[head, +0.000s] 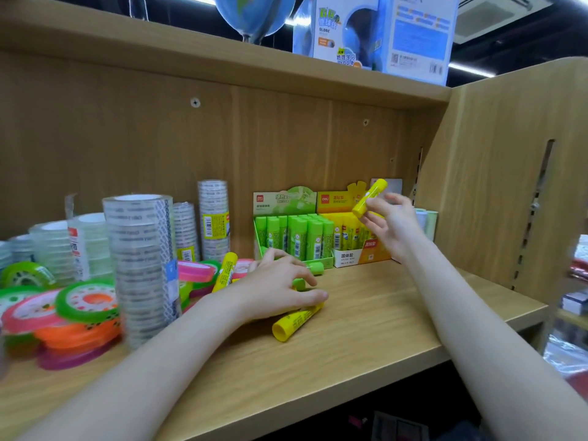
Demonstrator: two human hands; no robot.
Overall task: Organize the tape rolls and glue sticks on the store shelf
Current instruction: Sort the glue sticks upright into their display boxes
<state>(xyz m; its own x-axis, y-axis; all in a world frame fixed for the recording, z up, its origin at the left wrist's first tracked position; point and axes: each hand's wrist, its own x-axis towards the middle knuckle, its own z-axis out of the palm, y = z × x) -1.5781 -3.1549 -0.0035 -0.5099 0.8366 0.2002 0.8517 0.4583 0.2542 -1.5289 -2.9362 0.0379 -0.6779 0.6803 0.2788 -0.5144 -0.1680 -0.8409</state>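
My right hand (389, 224) pinches a yellow glue stick (370, 197) in the air, just above the yellow display box (359, 254) of yellow sticks. Beside that box stands a green display box (294, 240) full of green sticks. My left hand (278, 288) lies over loose sticks on the wooden shelf (366, 313), its fingers curled round a green glue stick (299, 284). Another yellow stick (296, 323) lies under its fingertips. A third yellow stick (225, 272) leans on the colored tape rolls (86, 302) at the left. Clear tape stacks (141, 259) stand behind.
A loose green stick (315, 268) lies in front of the green box. The shelf's side panel (509, 186) closes the right end. Above, a globe (254, 14) and its box (381, 33) stand on the top board. White rolls (426, 221) stand at the back right.
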